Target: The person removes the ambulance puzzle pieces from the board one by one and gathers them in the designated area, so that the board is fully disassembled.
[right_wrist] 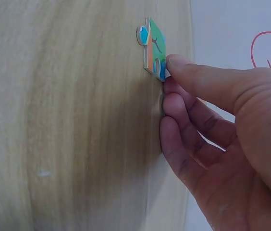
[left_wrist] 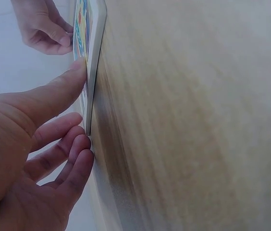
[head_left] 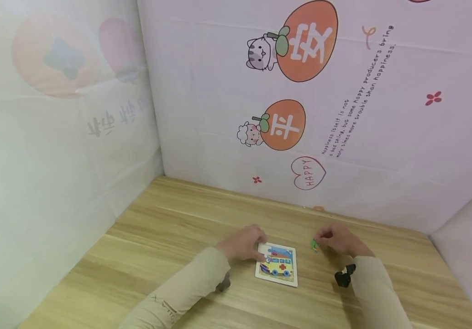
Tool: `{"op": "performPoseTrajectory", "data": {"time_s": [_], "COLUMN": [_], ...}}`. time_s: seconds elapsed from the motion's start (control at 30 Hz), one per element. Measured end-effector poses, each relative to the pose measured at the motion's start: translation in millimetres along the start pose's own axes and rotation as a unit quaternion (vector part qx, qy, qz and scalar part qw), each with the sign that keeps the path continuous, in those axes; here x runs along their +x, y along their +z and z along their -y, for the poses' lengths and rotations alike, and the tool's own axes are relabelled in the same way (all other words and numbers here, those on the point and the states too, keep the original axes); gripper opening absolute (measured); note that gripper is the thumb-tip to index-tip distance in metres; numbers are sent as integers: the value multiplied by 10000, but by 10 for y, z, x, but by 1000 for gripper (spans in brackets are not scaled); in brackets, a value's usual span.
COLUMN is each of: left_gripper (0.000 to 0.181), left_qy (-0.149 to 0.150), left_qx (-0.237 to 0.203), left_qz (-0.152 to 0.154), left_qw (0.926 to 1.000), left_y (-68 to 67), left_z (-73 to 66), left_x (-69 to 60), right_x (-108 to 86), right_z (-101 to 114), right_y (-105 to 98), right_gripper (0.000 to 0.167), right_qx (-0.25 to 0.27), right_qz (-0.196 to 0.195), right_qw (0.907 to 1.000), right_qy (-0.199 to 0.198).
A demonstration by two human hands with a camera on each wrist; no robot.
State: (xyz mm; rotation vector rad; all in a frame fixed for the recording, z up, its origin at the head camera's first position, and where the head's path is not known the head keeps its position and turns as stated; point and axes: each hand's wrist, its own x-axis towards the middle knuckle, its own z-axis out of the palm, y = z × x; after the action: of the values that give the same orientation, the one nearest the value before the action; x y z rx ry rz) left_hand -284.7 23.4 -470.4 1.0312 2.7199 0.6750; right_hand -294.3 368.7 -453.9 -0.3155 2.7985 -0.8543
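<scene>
A white-framed puzzle board (head_left: 276,283) with a yellow ambulance picture lies on the table. My left hand (head_left: 244,244) is at its left side; in the left wrist view the thumb of my left hand (left_wrist: 44,130) rests on the board (left_wrist: 95,53) and the fingers touch its edge. To the right of the board, my right hand (head_left: 340,238) pinches a small green puzzle piece (head_left: 314,245). The right wrist view shows the piece (right_wrist: 156,43), green with blue and orange parts, at the thumb and fingertips of my right hand (right_wrist: 222,125).
The wooden table (head_left: 170,219) meets a white wall covering (head_left: 219,91) with printed fruit and animals at the back. Another white sheet (head_left: 55,183) stands along the left side. A black device (head_left: 344,276) is at my right wrist.
</scene>
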Motion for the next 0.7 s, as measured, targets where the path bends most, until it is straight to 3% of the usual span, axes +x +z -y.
{"op": "performPoseTrajectory", "data": {"time_s": [0.1, 0.27, 0.37, 0.7], "left_gripper": [57, 56, 56, 56], "left_qy": [13, 16, 22, 68], "left_qx": [5, 24, 27, 127], "left_qz": [-10, -14, -9, 10], "left_qw": [10000, 10000, 10000, 9999], "left_y": [-3, -5, -3, 2], "left_z": [10, 23, 32, 41], "left_x": [0, 2, 5, 24], "right_x": [-7, -37, -53, -103], "right_z": [23, 175, 318, 726], "right_y": [2, 3, 35, 348], "right_gripper": [8, 1, 5, 17], "right_qx": [-85, -299, -482, -873], "right_qz": [-58, -114, -48, -23], "right_qw": [9999, 9982, 9953, 9855], "right_qy": [-73, -514, -834, -1453]}}
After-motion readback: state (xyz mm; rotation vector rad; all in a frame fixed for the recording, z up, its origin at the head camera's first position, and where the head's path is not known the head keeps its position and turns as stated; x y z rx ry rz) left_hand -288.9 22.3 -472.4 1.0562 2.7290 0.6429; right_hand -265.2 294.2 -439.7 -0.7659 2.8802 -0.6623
